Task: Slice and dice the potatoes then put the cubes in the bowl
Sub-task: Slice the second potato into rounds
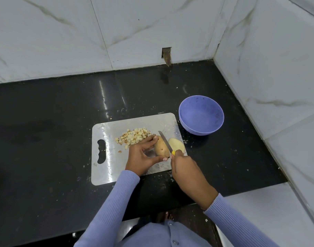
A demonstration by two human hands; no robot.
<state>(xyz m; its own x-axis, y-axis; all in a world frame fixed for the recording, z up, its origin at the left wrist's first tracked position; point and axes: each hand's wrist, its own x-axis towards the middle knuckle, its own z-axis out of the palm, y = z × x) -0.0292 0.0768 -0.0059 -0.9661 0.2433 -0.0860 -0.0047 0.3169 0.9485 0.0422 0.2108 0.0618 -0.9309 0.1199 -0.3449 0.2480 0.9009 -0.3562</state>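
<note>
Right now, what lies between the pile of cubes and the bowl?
In the head view, only bare cutting board and the knife tip separate the cubes from the bowl.

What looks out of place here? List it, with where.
Small potato scraps lie scattered on the dark counter round the board, mostly between it and the bowl. One cube sits off the board's far edge. A ragged hole gapes in the wall tile at counter level.

Ribbed lavender sleeves and a buttoned top.
</note>
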